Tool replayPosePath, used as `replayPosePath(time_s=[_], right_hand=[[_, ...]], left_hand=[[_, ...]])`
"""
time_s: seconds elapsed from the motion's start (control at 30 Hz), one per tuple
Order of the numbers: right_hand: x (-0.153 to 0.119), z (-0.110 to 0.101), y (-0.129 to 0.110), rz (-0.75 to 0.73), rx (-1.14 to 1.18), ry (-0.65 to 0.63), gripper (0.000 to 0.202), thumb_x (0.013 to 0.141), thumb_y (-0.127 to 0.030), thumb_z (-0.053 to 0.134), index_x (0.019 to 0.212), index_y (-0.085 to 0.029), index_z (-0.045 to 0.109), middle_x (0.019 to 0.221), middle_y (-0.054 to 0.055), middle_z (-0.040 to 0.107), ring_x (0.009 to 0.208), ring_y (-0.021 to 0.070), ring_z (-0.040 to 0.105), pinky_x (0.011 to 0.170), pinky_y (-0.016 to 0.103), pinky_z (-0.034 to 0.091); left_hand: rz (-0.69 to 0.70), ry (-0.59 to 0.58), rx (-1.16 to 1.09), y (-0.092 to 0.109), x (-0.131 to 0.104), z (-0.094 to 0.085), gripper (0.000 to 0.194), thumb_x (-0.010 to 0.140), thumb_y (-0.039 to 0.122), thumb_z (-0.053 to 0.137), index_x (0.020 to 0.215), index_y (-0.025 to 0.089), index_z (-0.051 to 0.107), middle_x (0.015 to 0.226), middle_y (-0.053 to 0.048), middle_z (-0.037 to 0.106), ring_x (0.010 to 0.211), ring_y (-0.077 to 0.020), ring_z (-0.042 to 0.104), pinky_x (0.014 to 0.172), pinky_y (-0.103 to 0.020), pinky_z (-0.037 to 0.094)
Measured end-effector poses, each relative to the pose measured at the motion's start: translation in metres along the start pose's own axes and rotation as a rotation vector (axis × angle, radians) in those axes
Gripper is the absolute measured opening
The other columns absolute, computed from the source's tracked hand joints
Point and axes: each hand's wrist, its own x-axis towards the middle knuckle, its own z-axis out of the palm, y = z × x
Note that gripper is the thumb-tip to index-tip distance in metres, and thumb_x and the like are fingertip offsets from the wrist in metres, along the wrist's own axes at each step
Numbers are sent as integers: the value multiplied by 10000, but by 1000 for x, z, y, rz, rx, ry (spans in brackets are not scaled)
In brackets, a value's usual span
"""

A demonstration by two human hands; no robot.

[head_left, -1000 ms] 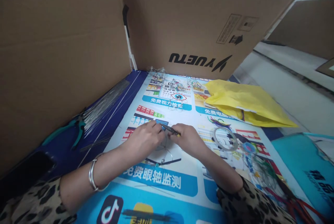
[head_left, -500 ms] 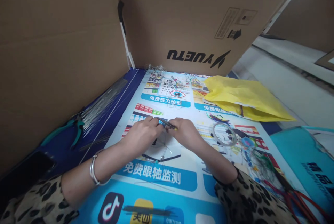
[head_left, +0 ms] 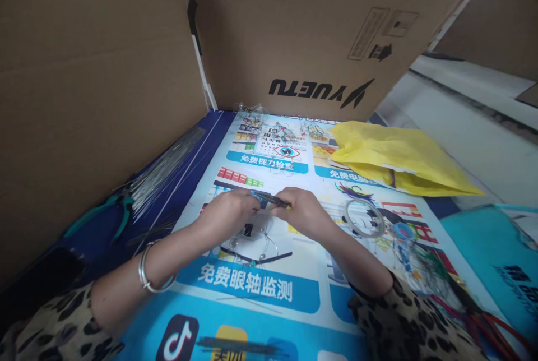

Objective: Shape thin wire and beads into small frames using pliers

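My right hand (head_left: 305,211) is closed around small pliers (head_left: 272,199), whose dark jaws point left toward my other hand. My left hand (head_left: 227,214) is closed, its fingertips pinched close to the plier tips. A thin wire piece with small beads (head_left: 261,256) hangs or lies just below both hands, over the printed sheet (head_left: 305,288). Its upper end runs up toward my fingers; the exact spot where it is gripped is hidden. I cannot make out whether the jaws hold the wire.
Loose wires (head_left: 168,167) and teal-handled pliers (head_left: 124,212) lie at the left by a cardboard wall (head_left: 96,97). A tape roll (head_left: 383,221), a yellow bag (head_left: 403,151), tangled wires (head_left: 420,263) and red-handled tools (head_left: 483,319) are on the right. Dark strips (head_left: 239,344) lie in front.
My left hand has shifted slightly left and down, away from the pliers, so more of the jaws shows. The wire piece has moved a little beneath my hands.
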Motion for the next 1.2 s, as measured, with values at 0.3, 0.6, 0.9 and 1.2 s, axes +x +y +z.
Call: replayPosePath(time_s=[0.3, 0.6, 0.9, 1.2], right_hand=[[-1, 0, -7, 63, 27, -35, 110, 701, -153, 548, 721, -215, 637, 744, -17, 638, 705, 138, 547, 621, 237, 347], [3, -2, -7, 65, -3, 48, 108, 742, -202, 537, 763, -212, 643, 799, 15, 631, 749, 152, 545, 670, 252, 368], [9, -1, -5, 56, 92, 74, 85, 729, -183, 530, 753, -204, 610, 774, 0, 593, 746, 135, 536, 670, 248, 374], [9, -1, -4, 192, 553, -35, 56, 675, -198, 545, 731, -190, 541, 575, -34, 575, 573, 117, 565, 582, 240, 430]], left_hand=[[39, 10, 192, 5, -3, 0, 166, 773, 63, 479, 730, 148, 614, 704, -28, 581, 645, -142, 548, 533, -223, 367], [-46, 89, -37, -1, 0, -2, 185, 820, 105, 480, 812, 178, 650, 771, -22, 609, 695, -126, 573, 620, -215, 415], [-44, 197, -147, -11, 6, 7, 177, 829, 109, 496, 813, 181, 657, 788, -4, 631, 713, -118, 579, 660, -225, 426], [-70, 285, -381, -9, 8, 4, 124, 793, 115, 540, 750, 171, 641, 743, 12, 636, 719, -110, 580, 669, -224, 434]])
